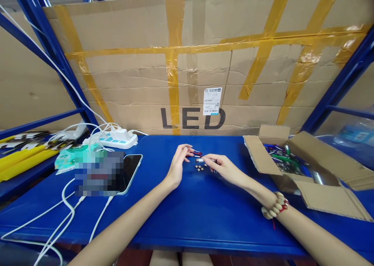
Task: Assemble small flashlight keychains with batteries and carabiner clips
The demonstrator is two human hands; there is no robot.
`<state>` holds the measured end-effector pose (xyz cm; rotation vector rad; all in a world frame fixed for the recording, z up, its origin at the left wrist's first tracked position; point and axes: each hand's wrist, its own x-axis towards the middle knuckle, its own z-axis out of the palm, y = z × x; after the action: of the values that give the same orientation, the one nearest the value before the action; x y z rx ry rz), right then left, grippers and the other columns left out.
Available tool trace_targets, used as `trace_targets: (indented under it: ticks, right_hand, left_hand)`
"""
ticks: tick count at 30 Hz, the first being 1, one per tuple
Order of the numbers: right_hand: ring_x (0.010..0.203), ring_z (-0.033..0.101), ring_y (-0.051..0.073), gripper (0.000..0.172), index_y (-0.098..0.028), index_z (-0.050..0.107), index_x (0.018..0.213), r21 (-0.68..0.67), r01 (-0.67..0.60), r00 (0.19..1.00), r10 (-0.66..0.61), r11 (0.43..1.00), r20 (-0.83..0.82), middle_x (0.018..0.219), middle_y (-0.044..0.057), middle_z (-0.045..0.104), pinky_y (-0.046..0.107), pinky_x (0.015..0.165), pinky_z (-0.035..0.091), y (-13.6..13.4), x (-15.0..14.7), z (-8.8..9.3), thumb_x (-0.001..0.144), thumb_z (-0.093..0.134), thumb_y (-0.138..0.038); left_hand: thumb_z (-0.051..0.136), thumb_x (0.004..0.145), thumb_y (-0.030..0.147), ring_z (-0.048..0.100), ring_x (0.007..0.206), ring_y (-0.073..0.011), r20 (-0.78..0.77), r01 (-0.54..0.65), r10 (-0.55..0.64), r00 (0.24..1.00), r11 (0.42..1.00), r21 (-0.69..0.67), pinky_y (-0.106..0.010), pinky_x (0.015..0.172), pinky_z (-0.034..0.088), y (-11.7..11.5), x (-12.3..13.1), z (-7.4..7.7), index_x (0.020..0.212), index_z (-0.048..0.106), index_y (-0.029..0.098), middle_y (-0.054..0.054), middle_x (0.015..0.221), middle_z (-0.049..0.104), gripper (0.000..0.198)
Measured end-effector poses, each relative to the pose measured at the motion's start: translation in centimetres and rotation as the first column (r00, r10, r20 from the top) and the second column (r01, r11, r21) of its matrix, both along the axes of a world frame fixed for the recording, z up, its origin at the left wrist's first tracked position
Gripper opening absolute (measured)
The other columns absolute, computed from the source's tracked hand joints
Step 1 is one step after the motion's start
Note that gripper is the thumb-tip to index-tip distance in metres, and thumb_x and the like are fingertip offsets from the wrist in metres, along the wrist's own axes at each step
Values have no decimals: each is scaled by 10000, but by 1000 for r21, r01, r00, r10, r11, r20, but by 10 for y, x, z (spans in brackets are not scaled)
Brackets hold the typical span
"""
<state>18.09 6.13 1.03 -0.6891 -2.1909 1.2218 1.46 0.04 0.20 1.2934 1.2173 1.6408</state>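
Tube (199, 161): small, silver, approx. mid-width of the bench (187, 211), closer to the far edge than the near. Our R hand (224, 166) has it clamped b/w thumb & fingers, lying approx. level, one end exposed toward our L.

Grip: pinch near one end, light but firm, so the exposed end stays visible. Tilt in small steps only; a short, smooth tube will likely roll or slip if we squeeze unevenly.

Cells (199, 169): a few loose button cells just below the tube, toward the near edge. We should hold the R wrist off them, or they may scatter.

Red parts (198, 153): just beyond the tube, toward the far edge, at the fingertips of our L hand (177, 161). Fingers bent; can't tell if they grip or only touch. Hands apart from each other. Rec.: steady the red parts w/ L, clear of the tube.

Surroundings: open box (254, 153) w/ mixed metallic pcs. by the R end; phone (133, 168) & power strip (119, 142) toward the L end; taped carton (140, 83) stands behind the far edge.
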Motion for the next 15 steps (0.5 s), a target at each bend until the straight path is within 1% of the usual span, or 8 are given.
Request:
trace_targets:
  ticks: [6, 8, 10, 12, 15]
  right_hand:
    - [573, 408, 96, 480, -137, 617, 919, -94, -19, 999, 15, 995, -43, 653, -12, 491, 237, 532, 312, -1, -1, 1, 776, 480, -574]
    - [581, 412, 97, 471, -136, 619, 934, -95, -19, 999, 15, 995, -46, 673, -6, 507, 237, 538, 314, -2, -1, 2, 776, 490, -561]
    - [560, 401, 95, 459, -134, 624, 922, -54, -4, 1000, 4, 999, -15, 640, -11, 503, 234, 526, 307, -1, 0, 1, 793, 472, -548]
    - [555, 411, 99, 443, -136, 634, 880, 30, 7, 1000, -8, 1000, 29, 631, -7, 523, 235, 529, 317, 1, 0, -1, 816, 443, -531]
    - [623, 495, 129, 402, -157, 657, 869, 188, 57, 989, -80, 981, 121, 729, 22, 617, 246, 583, 363, 6, 1, -4, 835, 431, -488]
  left_hand:
    - [354, 859, 389, 564, 877, -152, -12, 17, -17, 1000, 1000, -2, -245, 695, 404, 0, 0, -3, 967, 498, 171, -55, 955, 587, 283]
    - [353, 861, 395, 562, 879, -154, -13, 17, -17, 1000, 1000, -1, -246, 697, 402, 0, 0, -3, 964, 500, 173, -56, 954, 589, 286]
    - [353, 863, 397, 563, 879, -158, -6, 14, -14, 1000, 1000, 1, -250, 699, 400, 0, 1, -3, 963, 500, 174, -57, 953, 591, 285]
    - [351, 865, 397, 562, 892, -163, -4, 4, -4, 1000, 1000, 0, -256, 711, 397, 0, 1, -2, 963, 502, 178, -57, 959, 592, 283]
    - [356, 865, 396, 559, 920, -171, -23, -19, 19, 1000, 1000, -7, -264, 742, 389, 1, -2, -2, 957, 513, 188, -53, 972, 593, 278]
